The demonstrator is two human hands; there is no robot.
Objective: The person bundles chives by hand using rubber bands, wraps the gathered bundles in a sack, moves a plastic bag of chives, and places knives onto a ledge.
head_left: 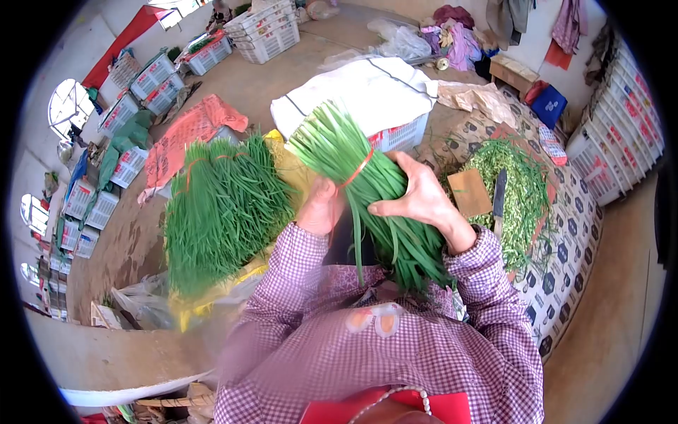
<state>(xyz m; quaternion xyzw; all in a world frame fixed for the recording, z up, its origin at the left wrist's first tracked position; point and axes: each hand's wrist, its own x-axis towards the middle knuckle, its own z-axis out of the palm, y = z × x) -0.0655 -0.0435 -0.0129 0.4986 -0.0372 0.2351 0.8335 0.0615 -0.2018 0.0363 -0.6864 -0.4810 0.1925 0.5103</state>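
Note:
A thick bunch of garlic chives (364, 169) is held up in front of my chest, its pale cut ends tilted up and to the left. Around its middle runs a red band (357, 168), leading toward my left hand (320, 206). That hand is closed at the bunch's left side, thumb up, with a thin red strand showing below it. My right hand (422, 194) wraps the bunch from the right, thumb across the leaves. To the left lies a large pile of banded chives (226, 205) on yellow sheeting (291, 173).
A knife (500, 194) and a brown block (470, 192) lie on a heap of trimmings (519, 177) at the right. Ahead stands a crate (402, 133) under a white cover (353, 92). Stacked crates (621, 127) rise at far right.

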